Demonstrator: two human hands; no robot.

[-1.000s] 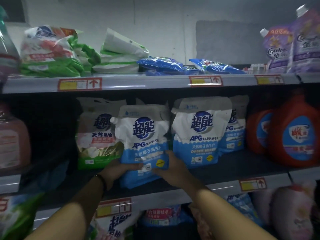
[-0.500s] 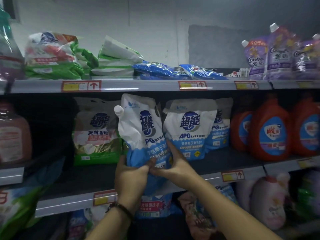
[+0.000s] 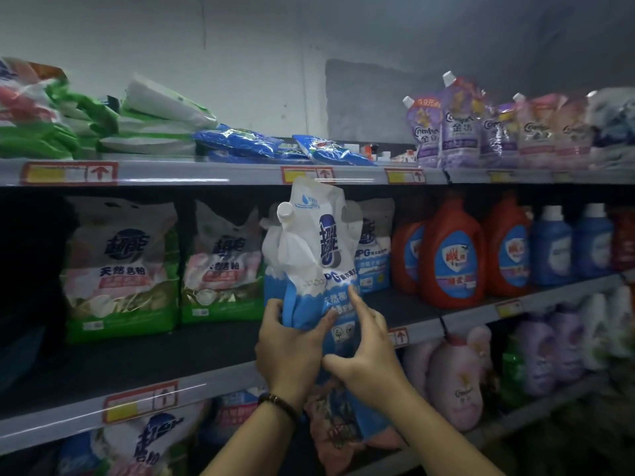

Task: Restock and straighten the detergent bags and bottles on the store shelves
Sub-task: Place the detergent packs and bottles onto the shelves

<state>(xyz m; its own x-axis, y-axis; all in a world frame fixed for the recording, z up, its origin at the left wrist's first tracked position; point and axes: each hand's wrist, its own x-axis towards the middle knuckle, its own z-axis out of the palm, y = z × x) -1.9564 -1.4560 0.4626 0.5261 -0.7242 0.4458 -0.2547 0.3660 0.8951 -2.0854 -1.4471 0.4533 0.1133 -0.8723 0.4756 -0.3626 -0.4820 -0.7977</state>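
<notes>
A white and blue detergent pouch (image 3: 314, 255) with a white spout cap stands upright, turned edge-on, in front of the middle shelf (image 3: 192, 359). My left hand (image 3: 290, 352) grips its lower left edge, fingers wrapped round the blue bottom. My right hand (image 3: 367, 345) holds its lower right side, thumb against the pouch and forefinger stretched up along its face. Another white and blue pouch (image 3: 374, 249) stands on the shelf just behind to the right.
Two green and white powder bags (image 3: 120, 269) stand left on the middle shelf; red bottles (image 3: 453, 255) and blue bottles (image 3: 553, 245) stand right. The top shelf holds flat bags (image 3: 154, 121) and purple pouches (image 3: 457, 121). Pink bottles (image 3: 453, 379) sit below.
Both hands have lifted the pouch and turned it further edge-on. My view has swung right, and the right forefinger now points up along the pouch.
</notes>
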